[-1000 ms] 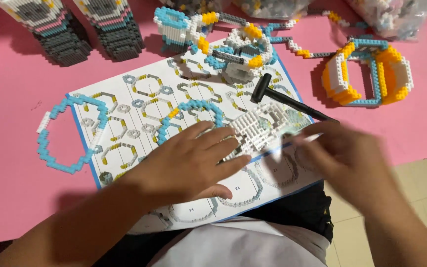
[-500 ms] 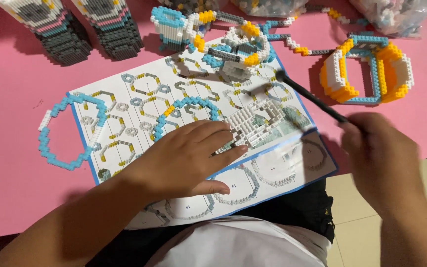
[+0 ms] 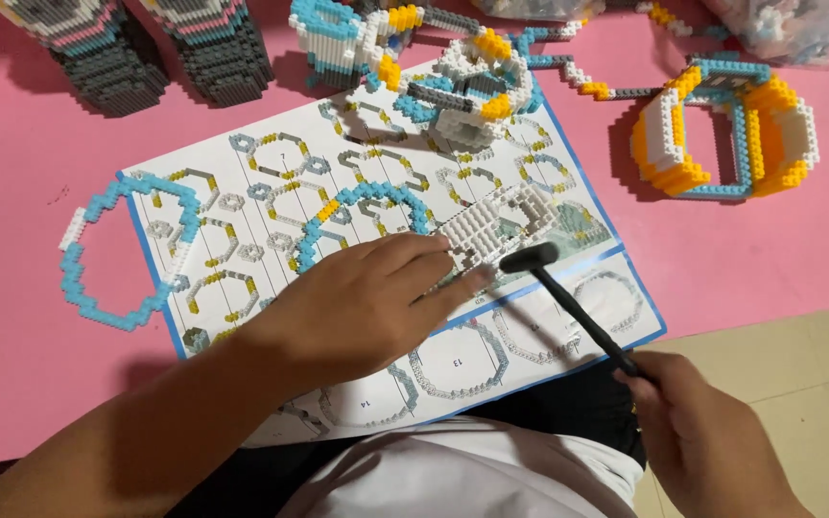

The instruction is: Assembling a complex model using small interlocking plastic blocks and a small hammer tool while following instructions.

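Pressing flat, the left hand [image 3: 357, 302] pins a white brick panel [image 3: 496, 225] on the instruction sheet [image 3: 242, 192]; the right hand [image 3: 698, 436], fist closed, holds a small black hammer [image 3: 568, 302] (head just beside the panel). Tapping bricks seems underway; a square strike is needed. Fingertips hide the panel's near end.

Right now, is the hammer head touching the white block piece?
Touching. The head view shows the hammer head resting against the white block piece's near edge with no visible gap, held by the right hand.
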